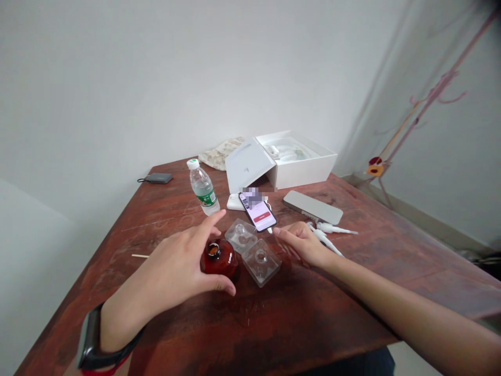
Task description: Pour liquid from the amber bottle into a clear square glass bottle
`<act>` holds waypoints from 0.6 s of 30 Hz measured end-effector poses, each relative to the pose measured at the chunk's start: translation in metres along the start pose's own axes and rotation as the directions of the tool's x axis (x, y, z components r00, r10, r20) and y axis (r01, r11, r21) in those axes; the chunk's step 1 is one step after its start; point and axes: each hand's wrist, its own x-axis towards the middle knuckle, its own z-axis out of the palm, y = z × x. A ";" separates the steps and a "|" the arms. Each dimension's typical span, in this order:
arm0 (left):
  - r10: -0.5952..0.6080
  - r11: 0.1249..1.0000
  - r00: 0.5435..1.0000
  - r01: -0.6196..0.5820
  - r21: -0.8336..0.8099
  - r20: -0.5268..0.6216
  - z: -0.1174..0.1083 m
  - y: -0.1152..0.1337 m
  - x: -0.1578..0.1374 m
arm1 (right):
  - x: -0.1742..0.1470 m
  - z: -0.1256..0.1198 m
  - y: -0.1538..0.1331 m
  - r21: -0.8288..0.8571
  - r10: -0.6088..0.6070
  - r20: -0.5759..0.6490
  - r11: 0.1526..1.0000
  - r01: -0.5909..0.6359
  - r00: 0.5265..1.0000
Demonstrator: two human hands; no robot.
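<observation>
A round reddish-brown glass bottle (225,262) with an uncapped narrow neck stands upright on the table. My left hand (182,261) curves around its left side, thumb and fingers spread apart; whether the palm touches the glass I cannot tell. My right hand (299,243) is low over the table, fingers loosely bent and apart, with no object visible in it. Its fingertips are close to the white cable plug at the lower end of a lit phone (261,218). Between my hands lies a clear plastic blister pack, with a back half (235,234) and a front half (263,270).
Behind stand a water bottle (204,194) and an open white box (303,175) with its lid (248,163) leaning out. A silver-grey case (313,207) and white pointed tools (336,228) lie at right. A grey pouch-like block (159,178) sits at the far left, and a thin stick (140,256) near my left hand.
</observation>
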 end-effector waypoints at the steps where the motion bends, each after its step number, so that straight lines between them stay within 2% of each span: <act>1: -0.009 1.000 1.000 0.009 -0.007 0.000 0.000 -0.001 0.001 | 0.000 0.000 0.000 -0.003 0.000 0.004 1.000 0.000 1.000; 8: -0.048 0.998 0.994 0.052 -0.040 0.097 0.002 -0.005 0.005 | -0.002 -0.001 -0.003 0.000 -0.004 0.011 1.000 0.004 1.000; 12: -0.072 0.997 0.979 0.078 -0.028 0.191 0.003 -0.013 0.011 | -0.002 -0.001 -0.005 0.001 -0.005 0.020 1.000 0.005 1.000; 18: 0.064 0.993 0.955 -0.032 -0.113 0.291 0.003 -0.024 0.024 | -0.001 -0.003 -0.004 -0.004 -0.020 0.009 1.000 0.020 1.000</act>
